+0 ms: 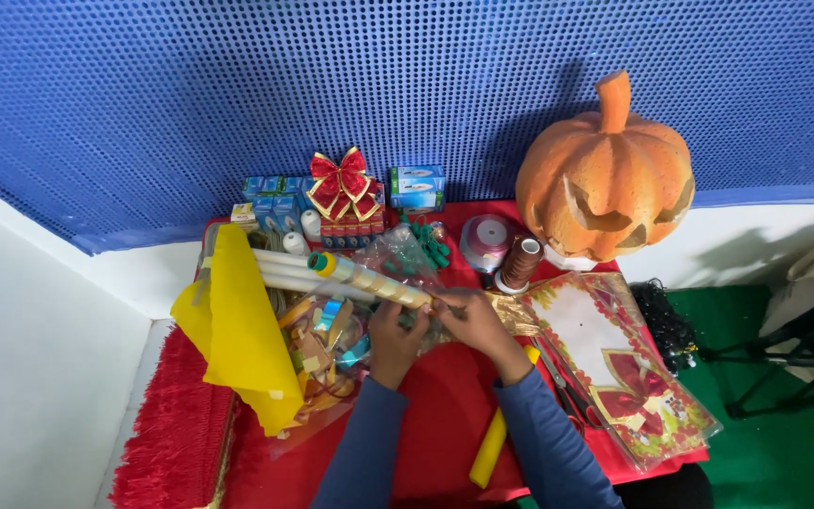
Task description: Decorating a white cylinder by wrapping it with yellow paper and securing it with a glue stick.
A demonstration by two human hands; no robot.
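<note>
In the head view, the person's two hands meet over the middle of a worktop covered with a red cloth, and both sleeves are dark blue. The left hand and the right hand are close together at the near end of a rolled paper tube, which is yellowish with a pale pattern and a green cap at its far end. The tube lies tilted, with the far end toward the upper left. The fingers of both hands are curled narrow around the near end of the tube, so each hand holds it. Just beside the tube, on its left, lie some plain cream rolls and a big yellow sheet that hangs over the edge of the pile. Under the left hand is a clear bag of small coloured pieces. A yellow stick lies on the cloth near the right forearm, and scissors lie just to the right of it. Further right is a flat clear packet with a red bow picture. At the back stand an orange pumpkin lantern, a brown thread spool, a red ribbon bow and small blue boxes, before a blue dotted wall.
</note>
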